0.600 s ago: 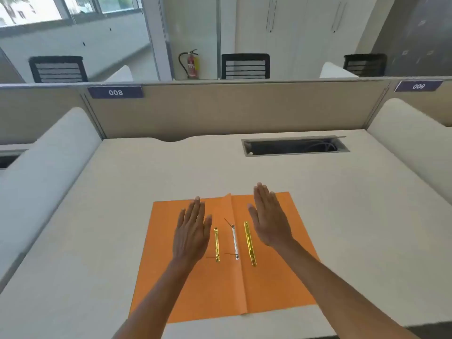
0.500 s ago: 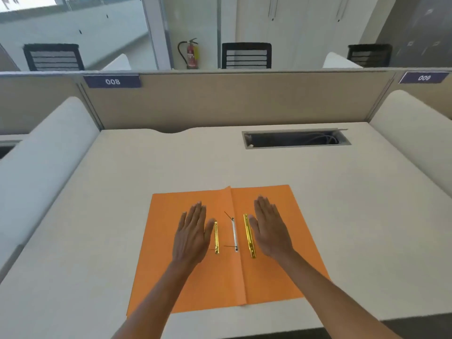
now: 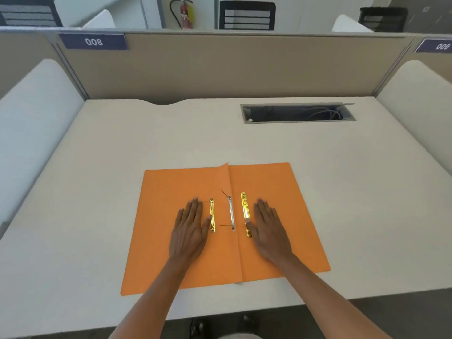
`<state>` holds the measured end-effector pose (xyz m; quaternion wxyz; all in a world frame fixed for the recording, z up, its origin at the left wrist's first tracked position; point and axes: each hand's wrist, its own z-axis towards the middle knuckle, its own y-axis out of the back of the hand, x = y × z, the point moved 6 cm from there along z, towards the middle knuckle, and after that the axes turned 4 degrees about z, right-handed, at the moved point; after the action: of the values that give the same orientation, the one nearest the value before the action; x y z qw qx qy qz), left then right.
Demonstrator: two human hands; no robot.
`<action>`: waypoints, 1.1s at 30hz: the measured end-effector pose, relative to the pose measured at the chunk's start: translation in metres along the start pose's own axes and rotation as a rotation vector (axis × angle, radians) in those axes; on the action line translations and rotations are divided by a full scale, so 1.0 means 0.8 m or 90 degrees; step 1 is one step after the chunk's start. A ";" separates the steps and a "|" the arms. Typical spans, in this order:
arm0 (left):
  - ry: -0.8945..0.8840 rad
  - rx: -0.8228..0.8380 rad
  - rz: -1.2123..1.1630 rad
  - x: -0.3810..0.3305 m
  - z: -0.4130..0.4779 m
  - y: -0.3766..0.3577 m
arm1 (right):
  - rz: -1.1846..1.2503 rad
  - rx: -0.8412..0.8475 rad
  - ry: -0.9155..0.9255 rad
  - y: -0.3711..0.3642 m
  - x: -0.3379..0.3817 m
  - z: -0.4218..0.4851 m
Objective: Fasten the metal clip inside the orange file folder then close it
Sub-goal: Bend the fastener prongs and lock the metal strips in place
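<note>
One open orange folder [image 3: 171,253], two gold bars [image 3: 212,214], both hands [image 3: 189,228] flat, empty

Both hands lowered flat onto orange folder [image 3: 171,241] — left hand [image 3: 189,230], right hand [image 3: 267,228] — apparently touching gold strips.

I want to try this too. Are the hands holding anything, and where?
Nothing is held. The left hand and right hand lie flat and open on the orange file folder, beside the gold clip bars, fingers spread straight.
</note>
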<state>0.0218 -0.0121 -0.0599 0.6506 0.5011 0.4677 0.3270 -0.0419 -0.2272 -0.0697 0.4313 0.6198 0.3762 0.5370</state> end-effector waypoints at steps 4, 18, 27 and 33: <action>0.000 -0.005 0.006 -0.001 -0.001 -0.002 | -0.008 -0.004 0.003 -0.004 -0.002 0.001; -0.080 -0.060 -0.031 -0.010 -0.008 0.008 | -0.069 -0.087 -0.073 0.044 0.032 0.026; -0.221 -0.096 -0.088 -0.032 0.012 0.016 | 0.018 -0.030 -0.185 0.037 0.063 0.035; -0.245 -0.086 -0.063 -0.047 0.018 0.006 | 0.115 0.023 -0.322 0.035 0.051 0.043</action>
<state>0.0224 -0.0491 -0.0439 0.7754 0.4861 0.3355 0.2236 -0.0017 -0.2032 -0.0315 0.4509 0.7727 0.2091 0.3949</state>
